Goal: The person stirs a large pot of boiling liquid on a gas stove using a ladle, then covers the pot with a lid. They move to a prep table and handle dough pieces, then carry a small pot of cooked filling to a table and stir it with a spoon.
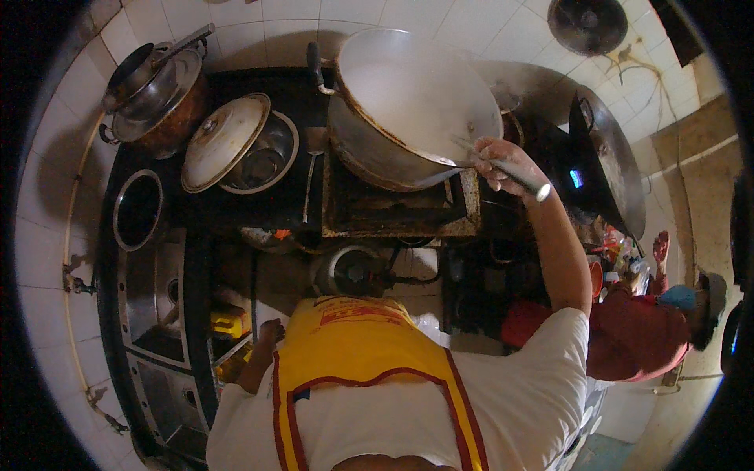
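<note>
My right hand (506,166) is closed around the metal handle of a long utensil (536,188) at the near right rim of a large steaming pot (393,169). The utensil's other end goes down into the pot, where steam hides its shape. The pot is wide and silvery, with browned marks on its rim and a dark side handle. It stands over a square burner frame (400,231). My left hand (271,334) hangs low beside my yellow apron (361,345), away from the stove. It is dark and small there, and its fingers do not show clearly.
Left of the pot lie a metal turner (310,177), a lidded metal basin (287,141) and stacked pots (157,125). A double sink (149,345) runs along the left. At right, a big wok (620,173) tilts near a blue flame (576,179); a co-worker in red (636,341) stands there.
</note>
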A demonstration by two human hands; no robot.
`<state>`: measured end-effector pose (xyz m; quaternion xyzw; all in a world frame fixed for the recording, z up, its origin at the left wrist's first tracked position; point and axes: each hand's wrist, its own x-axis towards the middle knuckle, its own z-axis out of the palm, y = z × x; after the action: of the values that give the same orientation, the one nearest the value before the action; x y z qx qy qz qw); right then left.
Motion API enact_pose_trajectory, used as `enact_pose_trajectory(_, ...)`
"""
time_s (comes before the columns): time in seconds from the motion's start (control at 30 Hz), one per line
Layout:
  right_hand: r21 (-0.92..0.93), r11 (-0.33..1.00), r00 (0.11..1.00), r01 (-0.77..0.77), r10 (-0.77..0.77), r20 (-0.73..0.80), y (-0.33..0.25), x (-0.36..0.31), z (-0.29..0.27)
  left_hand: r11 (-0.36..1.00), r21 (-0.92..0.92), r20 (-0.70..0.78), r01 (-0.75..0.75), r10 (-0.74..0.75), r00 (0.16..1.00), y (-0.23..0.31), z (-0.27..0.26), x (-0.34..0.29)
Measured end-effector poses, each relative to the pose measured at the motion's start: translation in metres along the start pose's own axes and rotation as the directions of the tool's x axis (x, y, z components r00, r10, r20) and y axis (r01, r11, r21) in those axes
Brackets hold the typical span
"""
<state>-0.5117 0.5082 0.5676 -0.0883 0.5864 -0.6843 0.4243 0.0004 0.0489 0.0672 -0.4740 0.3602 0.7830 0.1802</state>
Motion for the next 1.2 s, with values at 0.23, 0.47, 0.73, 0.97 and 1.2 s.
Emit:
enact_pose_trajectory(0.23,0.730,0.675,0.904,-0.112,-0.236,0.356,0.033,-0.002,0.012,1.000,0.029,-0.203,-0.011,0.017,0.979,-0.009,0.020,-0.003)
enact_pose_trajectory(0.47,0.630,0.757,0.841,0.175,-0.448,0.304,0.003,-0.033,0.050,0.795,0.607,-0.136,0.013,0.088,0.987,0.001,0.021,0.003)
enact_pose_trajectory(0.73,-0.397,0.772,0.810,0.495,-0.576,-0.110,-0.070,-0.083,0.100,0.972,0.202,-0.056,-0.121,0.134,0.989,-0.004,0.010,0.003)
enact_pose_trajectory(0.97,-0.623,0.663,0.759,0.415,-0.630,-0.165,-0.082,-0.095,0.110,0.982,0.190,-0.243,-0.005,0.051,0.969,-0.002,0.024,0.005)
enact_pose_trajectory(1.2,-0.766,0.630,0.876,0.131,-0.436,-0.208,-0.035,-0.061,0.068,0.994,-0.018,0.040,-0.111,0.112,0.993,0.003,0.016,-0.015)
